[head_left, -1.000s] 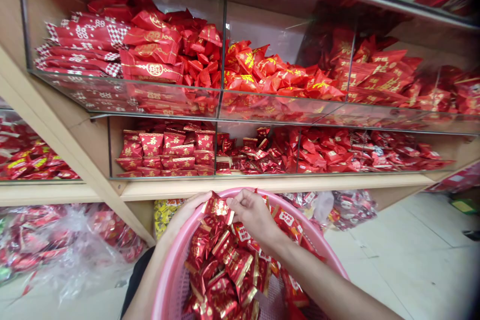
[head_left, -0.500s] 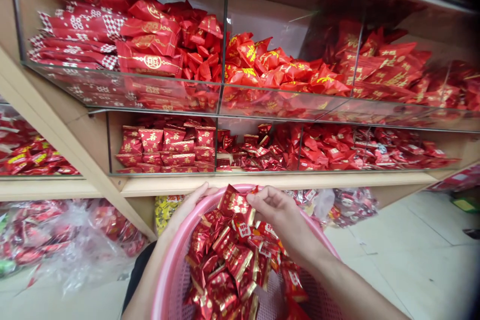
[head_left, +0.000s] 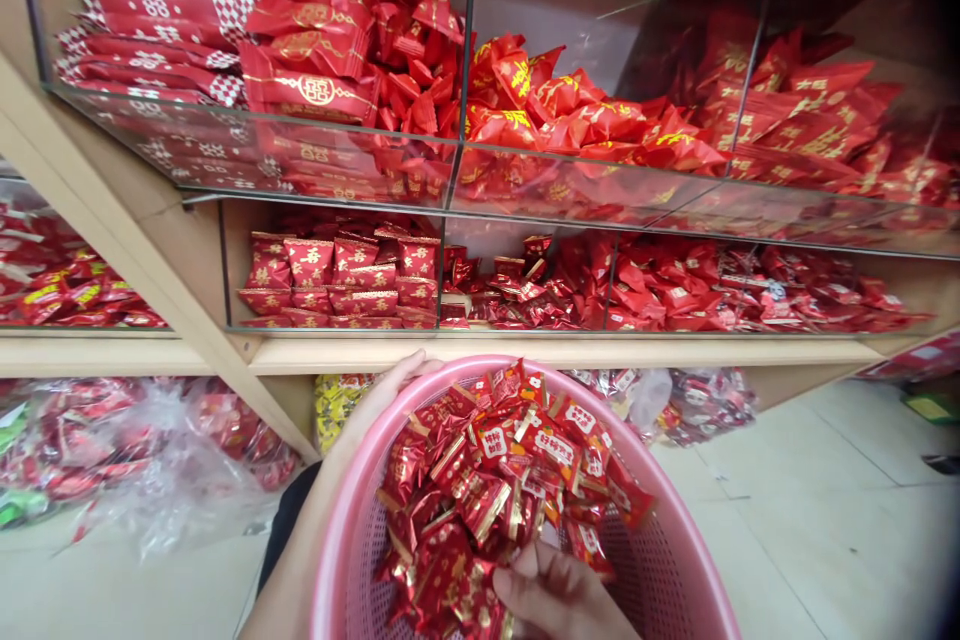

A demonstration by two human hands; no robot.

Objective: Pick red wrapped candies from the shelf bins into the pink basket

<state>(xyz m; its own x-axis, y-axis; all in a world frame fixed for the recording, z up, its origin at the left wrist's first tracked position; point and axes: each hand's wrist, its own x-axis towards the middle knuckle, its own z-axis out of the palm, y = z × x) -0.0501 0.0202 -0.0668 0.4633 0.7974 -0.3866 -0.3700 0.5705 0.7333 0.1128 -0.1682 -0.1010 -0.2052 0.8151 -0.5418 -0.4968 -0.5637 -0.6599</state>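
Observation:
My left hand (head_left: 405, 370) grips the far left rim of a pink plastic basket (head_left: 346, 530), the forearm lying along its outside; most of its fingers are out of sight. Small shiny red-and-gold candy packets (head_left: 450, 480) fill much of the basket. Lighter red and orange packets with white labels (head_left: 555, 448) are bunched toward the far right side. Inside the near part, my right hand (head_left: 555, 590) is closed, thumb and fingers pinching the edge of a red candy packet (head_left: 480, 602).
Ahead stands a wooden shelf (head_left: 525, 352) with glass-fronted compartments. Red wrapped sweets (head_left: 315, 80) and small square packets (head_left: 337, 280) are piled in them. Below are clear bags of sweets (head_left: 150, 450) and a yellow bag (head_left: 339, 410). Pale floor tiles (head_left: 810, 510) lie to the right.
My right hand has moved from the basket's far rim down to its near part. The white-labelled packets at the far side are now uncovered. My left hand stays on the rim.

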